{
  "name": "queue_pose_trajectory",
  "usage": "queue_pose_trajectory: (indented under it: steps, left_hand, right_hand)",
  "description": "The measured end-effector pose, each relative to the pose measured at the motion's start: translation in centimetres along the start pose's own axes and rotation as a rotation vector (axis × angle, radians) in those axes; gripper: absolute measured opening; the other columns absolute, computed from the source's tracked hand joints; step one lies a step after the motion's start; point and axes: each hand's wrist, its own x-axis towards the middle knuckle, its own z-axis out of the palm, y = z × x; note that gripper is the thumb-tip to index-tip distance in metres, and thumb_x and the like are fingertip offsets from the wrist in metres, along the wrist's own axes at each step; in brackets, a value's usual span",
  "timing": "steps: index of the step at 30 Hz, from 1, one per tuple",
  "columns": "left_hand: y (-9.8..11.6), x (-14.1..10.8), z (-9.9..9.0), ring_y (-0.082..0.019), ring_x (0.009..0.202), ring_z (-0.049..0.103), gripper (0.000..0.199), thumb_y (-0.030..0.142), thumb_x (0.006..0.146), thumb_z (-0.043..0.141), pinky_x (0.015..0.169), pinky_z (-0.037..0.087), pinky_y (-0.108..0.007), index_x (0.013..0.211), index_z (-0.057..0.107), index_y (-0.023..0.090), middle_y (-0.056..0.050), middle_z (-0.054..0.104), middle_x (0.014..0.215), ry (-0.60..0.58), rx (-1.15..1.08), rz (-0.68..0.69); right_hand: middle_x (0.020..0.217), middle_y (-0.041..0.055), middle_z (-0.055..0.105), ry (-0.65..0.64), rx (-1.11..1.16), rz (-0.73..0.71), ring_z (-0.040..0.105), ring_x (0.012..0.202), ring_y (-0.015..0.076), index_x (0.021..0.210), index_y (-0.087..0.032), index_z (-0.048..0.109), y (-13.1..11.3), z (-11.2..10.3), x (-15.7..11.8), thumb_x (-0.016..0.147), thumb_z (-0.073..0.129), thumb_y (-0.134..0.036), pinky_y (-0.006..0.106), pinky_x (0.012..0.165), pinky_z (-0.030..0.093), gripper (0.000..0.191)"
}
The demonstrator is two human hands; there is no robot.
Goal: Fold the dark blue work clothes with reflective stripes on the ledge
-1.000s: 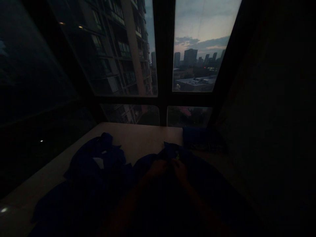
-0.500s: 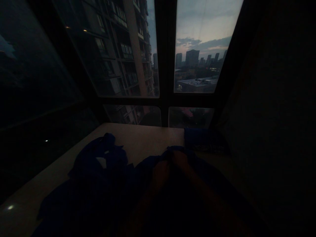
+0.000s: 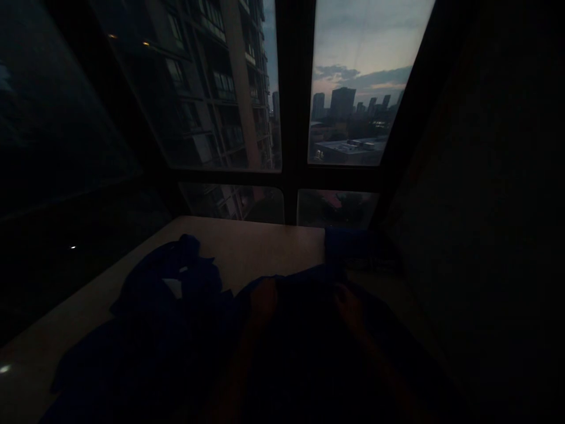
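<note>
A dark blue cloth (image 3: 304, 274) lies on the pale surface in front of me, its upper edge stretched between my hands. My left hand (image 3: 265, 297) is closed on the cloth at its left part. On the right, my right hand (image 3: 348, 301) is closed on the same cloth, some way apart from the left. The fingertips are hard to make out in the dark. To the left lies a crumpled blue cloth (image 3: 150, 282) with a white patch (image 3: 173, 287) showing. Where it meets the cloth in my hands is too dark to tell.
A neatly squared blue bundle (image 3: 348, 242) lies at the back right of the pale surface (image 3: 260, 238). Window frames (image 3: 293, 118) rise behind, with tall buildings outside. A dark wall (image 3: 485, 206) stands on the right.
My hands have moved apart from close together, the left going left and the right going right. The cloth's upper edge is now spread between them.
</note>
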Motion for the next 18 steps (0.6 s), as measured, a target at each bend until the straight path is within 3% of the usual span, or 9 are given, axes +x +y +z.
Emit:
queue_pose_trajectory:
  steps: [3,6,8,11,13,15,18]
  left_hand:
    - [-0.8,0.0,-0.5,-0.03,0.107,0.065,0.036,0.029,0.097,0.03,0.093,0.047,-0.045,0.11,0.061,0.016,-0.018,0.069,0.114,0.023,-0.131,-0.031]
    - [-1.3,0.0,-0.3,-0.025,0.106,0.065,0.033,0.03,0.095,0.035,0.094,0.047,-0.04,0.114,0.058,0.017,-0.015,0.069,0.114,0.024,-0.306,-0.029]
    - [-1.4,0.1,0.1,-0.022,0.107,0.065,0.034,0.031,0.094,0.039,0.093,0.049,-0.035,0.118,0.057,0.015,-0.014,0.068,0.117,0.013,-0.437,-0.038]
    - [-1.5,0.1,0.6,-0.021,0.103,0.068,0.04,0.039,0.091,0.045,0.084,0.053,-0.03,0.121,0.058,0.014,-0.014,0.069,0.118,-0.044,-0.605,-0.069]
    - [-1.7,-0.1,0.7,-0.021,0.102,0.068,0.041,0.043,0.089,0.05,0.083,0.053,-0.03,0.117,0.062,0.016,-0.013,0.071,0.117,-0.081,-0.671,-0.084]
    - [-2.0,-0.4,0.7,-0.022,0.105,0.067,0.037,0.043,0.086,0.056,0.085,0.053,-0.031,0.111,0.066,0.019,-0.011,0.072,0.115,-0.104,-0.717,-0.1]
    - [-2.5,-1.0,0.7,-0.021,0.106,0.066,0.038,0.043,0.083,0.06,0.084,0.053,-0.031,0.113,0.067,0.021,-0.01,0.071,0.116,-0.135,-0.772,-0.125]
  right_hand:
    - [0.11,0.0116,0.071,-0.066,-0.126,-0.058,0.066,0.103,0.026,0.11,-0.019,0.069,1.0,-0.5,-0.6,0.083,0.05,-0.031,0.037,0.091,0.051,0.035]
    - [0.112,0.0161,0.068,-0.062,-0.22,-0.194,0.06,0.111,0.0304,0.097,-0.017,0.07,0.0,-1.0,-0.2,0.084,0.057,-0.041,0.042,0.098,0.046,0.03]
    - [0.121,0.0174,0.064,-0.081,-0.223,-0.288,0.055,0.118,0.0293,0.105,-0.015,0.068,-1.2,-0.9,0.8,0.09,0.051,-0.043,0.041,0.104,0.042,0.036]
    - [0.135,0.0179,0.058,-0.2,-0.167,-0.315,0.049,0.128,0.0274,0.13,-0.012,0.056,-3.0,-0.1,2.9,0.093,0.046,-0.038,0.041,0.11,0.036,0.046]
    - [0.132,0.0176,0.061,-0.282,-0.159,-0.3,0.053,0.124,0.0283,0.128,-0.013,0.058,-3.7,0.6,4.4,0.091,0.051,-0.038,0.042,0.108,0.037,0.046]
    - [0.115,0.014,0.069,-0.344,-0.151,-0.288,0.061,0.109,0.027,0.108,-0.015,0.069,-3.9,1.1,5.7,0.086,0.058,-0.036,0.039,0.099,0.044,0.033]
    - [0.088,0.0062,0.073,-0.433,-0.112,-0.264,0.064,0.085,0.0202,0.082,-0.017,0.07,-3.7,1.3,6.8,0.078,0.063,-0.028,0.03,0.082,0.049,0.014]
